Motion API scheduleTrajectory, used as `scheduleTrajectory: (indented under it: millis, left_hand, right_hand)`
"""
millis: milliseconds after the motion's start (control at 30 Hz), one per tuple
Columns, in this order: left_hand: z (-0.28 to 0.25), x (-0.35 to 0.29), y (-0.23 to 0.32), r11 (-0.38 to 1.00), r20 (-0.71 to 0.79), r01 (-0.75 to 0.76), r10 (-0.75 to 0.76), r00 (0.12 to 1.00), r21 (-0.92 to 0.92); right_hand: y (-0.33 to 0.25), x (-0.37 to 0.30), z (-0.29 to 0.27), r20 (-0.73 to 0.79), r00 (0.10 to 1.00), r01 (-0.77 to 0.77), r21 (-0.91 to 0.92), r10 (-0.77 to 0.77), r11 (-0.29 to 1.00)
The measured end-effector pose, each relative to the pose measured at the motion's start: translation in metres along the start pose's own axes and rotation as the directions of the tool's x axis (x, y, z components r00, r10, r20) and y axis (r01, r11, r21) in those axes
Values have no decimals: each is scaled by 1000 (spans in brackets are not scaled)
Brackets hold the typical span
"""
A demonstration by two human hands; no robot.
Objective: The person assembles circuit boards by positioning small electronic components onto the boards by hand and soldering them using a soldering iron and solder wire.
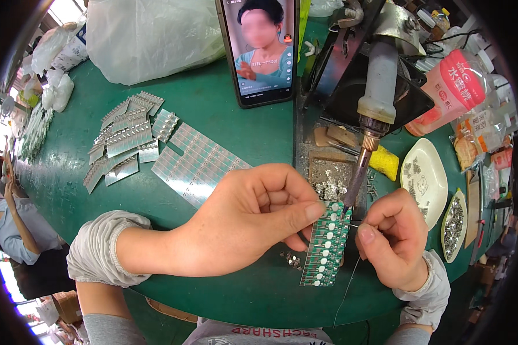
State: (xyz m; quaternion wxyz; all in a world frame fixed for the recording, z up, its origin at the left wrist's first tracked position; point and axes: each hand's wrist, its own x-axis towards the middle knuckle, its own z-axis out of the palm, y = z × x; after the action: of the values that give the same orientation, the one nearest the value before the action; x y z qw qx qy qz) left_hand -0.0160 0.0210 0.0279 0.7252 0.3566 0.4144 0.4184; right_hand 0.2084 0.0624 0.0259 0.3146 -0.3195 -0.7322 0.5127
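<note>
Between the thumb and fingers of my left hand [236, 221] is the upper end of a green circuit board strip [327, 253], lined with a row of round silvery pads and small parts. My right hand [398, 236] pinches a thin solder wire [353, 225], whose end reaches the board's right edge; the rest trails down toward the table's near edge. A soldering iron [377, 92], fixed in a stand, points downward with its dark tip at the board's upper right. Small metal pieces [291, 260] lie beside the strip, partly behind my left hand.
Left lie a pile of silvery board strips [124, 132] and a flat panel [198, 158]. A phone [260, 57] stands upright at the back beside a plastic bag [155, 40]. Rightward are a white dish [435, 167], a smaller dish of metal parts [454, 227] and a pink-labelled bottle [452, 86].
</note>
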Motion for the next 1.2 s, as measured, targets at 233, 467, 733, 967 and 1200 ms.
scheduleTrajectory:
  millis: [233, 467, 733, 967, 1200]
  left_hand:
    - [-1, 0, 1, 1000, 9, 1, -1, 1000, -12]
    - [-1, -1, 1, 1000, 25, -3, 3, 1000, -29]
    - [-1, -1, 2, 999, 21, -6, 7, 1000, -39]
    - [1, -4, 0, 1000, 46, 21, -20, 999, -20]
    - [1, -3, -2, 997, 48, 75, -75, 996, 5]
  right_hand:
    - [1, -2, 0, -33, 999, -13, -19, 12, 1000]
    - [2, -5, 1, -56, 998, -29, -15, 28, 999]
    - [2, -4, 2, -64, 997, -32, 8, 32, 999]
    - [4, -5, 3, -81, 996, -20, 30, 22, 999]
    - [9, -4, -2, -25, 1000, 9, 0, -9, 1000]
